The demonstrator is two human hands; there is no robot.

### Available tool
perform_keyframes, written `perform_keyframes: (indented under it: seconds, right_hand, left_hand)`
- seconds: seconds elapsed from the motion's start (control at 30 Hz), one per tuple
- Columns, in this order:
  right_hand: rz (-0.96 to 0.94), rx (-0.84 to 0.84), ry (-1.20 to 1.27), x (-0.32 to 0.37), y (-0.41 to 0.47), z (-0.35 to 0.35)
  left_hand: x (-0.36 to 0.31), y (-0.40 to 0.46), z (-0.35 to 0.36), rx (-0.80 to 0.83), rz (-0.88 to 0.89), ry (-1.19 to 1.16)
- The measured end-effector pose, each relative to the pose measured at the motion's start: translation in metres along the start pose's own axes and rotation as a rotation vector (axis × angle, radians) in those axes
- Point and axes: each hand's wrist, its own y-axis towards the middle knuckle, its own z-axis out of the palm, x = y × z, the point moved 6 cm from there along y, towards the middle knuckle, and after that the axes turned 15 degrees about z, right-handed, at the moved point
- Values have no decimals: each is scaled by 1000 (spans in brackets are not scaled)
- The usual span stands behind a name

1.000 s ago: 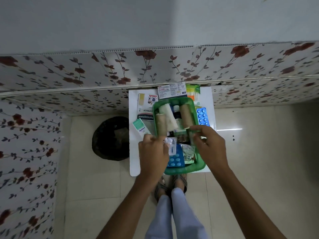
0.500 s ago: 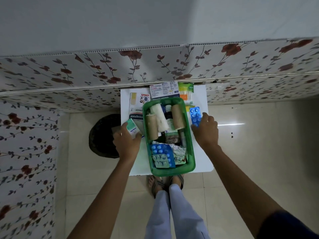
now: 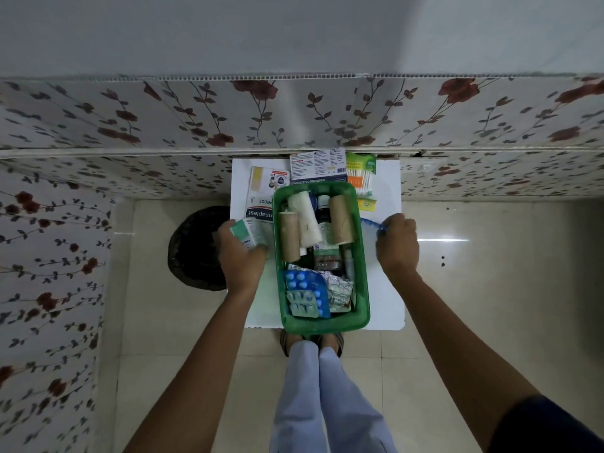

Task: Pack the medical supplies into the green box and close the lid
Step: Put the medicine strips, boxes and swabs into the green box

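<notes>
while both arms reach down over a small white table (image 3: 385,308), the scene reads like this, nearest first:
legs: pale trousers (image 3: 327,397) and sandalled feet (image 3: 310,341) directly below the table's near edge.
green box (image 3: 362,266): open, no lid on it, sitting on the table with its near end hanging just past the table's edge.
box, near end: blue blister packs (image 3: 302,282) over a teal strip (image 3: 302,305), with crumpled foil strips (image 3: 340,289) beside them.
box, far end: two tan bandage rolls (image 3: 290,235), a white gauze roll (image 3: 305,220) between them, and a dark bottle (image 3: 323,207) tucked alongside.
left hand (image 3: 240,253): just left of the box, fingers curled shut around a small white-and-teal carton (image 3: 243,232).
right hand (image 3: 397,243): just right of the box, fingertips pinched on a blue blister pack (image 3: 371,223), seen edge-on and blurred, so the grip looks closed on it.
still out on the table: a plaster box (image 3: 261,197) on the far left, a medicated dressings box (image 3: 318,166) at the far edge, a cotton swab pack (image 3: 361,178) at the far right.
floor, left of table: a dark round object (image 3: 192,246), too dim to name.
beyond: floral wall panels (image 3: 163,116).
</notes>
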Motion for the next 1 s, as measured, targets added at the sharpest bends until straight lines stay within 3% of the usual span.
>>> perform_keyframes:
  seconds: [0.1,0.17,0.33,0.53,0.63,0.87,1.0]
  right_hand:
    - [-154,-82,254,9,-19,-44]
    - [-284,-29,313,21,-44,-67]
    - [-538,30,123,32,-107,-80]
    - [-601,122,-179,27,-138,-37]
    - [-532,66,-99,18,-130,-46]
    - [-415,7,109,-1,-103,-75]
    - [-445,22,110,0,-95,-75]
  left_hand:
    - [-6,-10,-19,-45,33,-106]
    - [-10,-17,-34,-47,92,-95]
    - [-19,-34,-55,-78,189,-92]
    - [-35,-43,-50,-9,319,-56]
    - [-53,-51,-39,97,484,80]
    - [-68,-98,40,607,974,469]
    - [-52,-101,59,705,1036,619]
